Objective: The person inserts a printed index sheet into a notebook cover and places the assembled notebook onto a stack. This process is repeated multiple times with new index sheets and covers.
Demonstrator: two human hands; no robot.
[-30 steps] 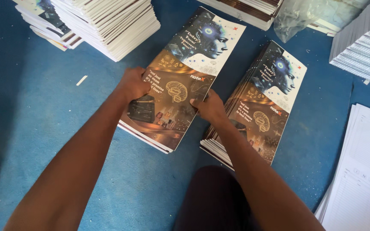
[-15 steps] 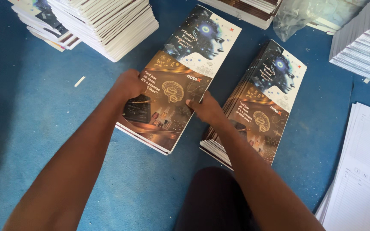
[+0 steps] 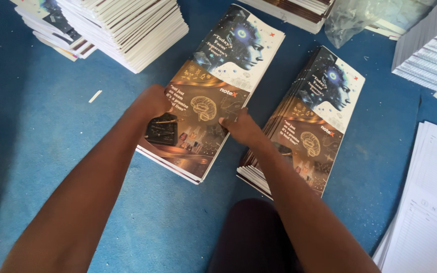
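Where the two hands meet, one item: a thin stack of glossy covers (image 3: 206, 108), dark art with a robotic head and gold brain, lying flat on the blue floor (image 3: 41, 151). Left hand (image 3: 153, 103) curls its fingers on the left edge; right hand (image 3: 241, 126) presses flat fingers on the right edge. Squaring it well calls for even pressure on both sides. Just beside: a fanned stack of like covers (image 3: 312, 126). Farther: white page stacks (image 3: 127, 30).
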